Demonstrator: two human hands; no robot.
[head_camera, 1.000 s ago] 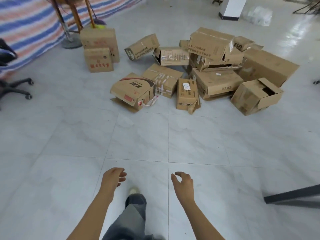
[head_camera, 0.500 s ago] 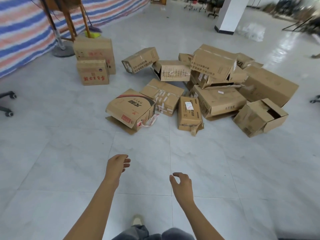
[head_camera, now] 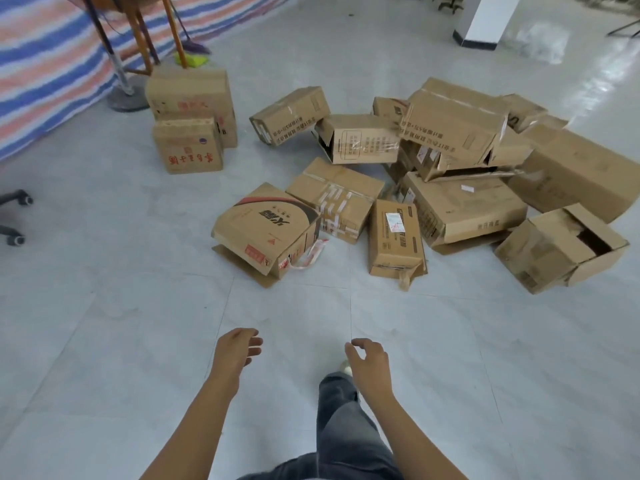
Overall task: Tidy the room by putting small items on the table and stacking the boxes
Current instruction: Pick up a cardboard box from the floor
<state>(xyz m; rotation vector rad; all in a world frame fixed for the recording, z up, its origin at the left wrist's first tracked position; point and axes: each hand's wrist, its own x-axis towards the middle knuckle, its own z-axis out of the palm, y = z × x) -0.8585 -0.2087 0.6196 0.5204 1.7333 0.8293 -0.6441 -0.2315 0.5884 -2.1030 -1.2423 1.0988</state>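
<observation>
Your left hand (head_camera: 235, 351) and right hand (head_camera: 370, 365) hang loosely curled over the floor tiles (head_camera: 104, 341), holding nothing. Well beyond your left hand lies the tilted red-arc box (head_camera: 266, 230). Beyond your right is the narrow labelled box (head_camera: 393, 237), with the jumbled cardboard pile (head_camera: 460, 202) behind it. Your trouser leg (head_camera: 339, 410) stands just under the right hand. A chair base (head_camera: 14, 216) sits far left.

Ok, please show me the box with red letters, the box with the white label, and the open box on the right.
Red-letter box (head_camera: 188, 147): head view, front face above the letters.
Label box (head_camera: 394, 239): head view, top face below the label.
Open box (head_camera: 554, 251): head view, panel left of the opening.
</observation>
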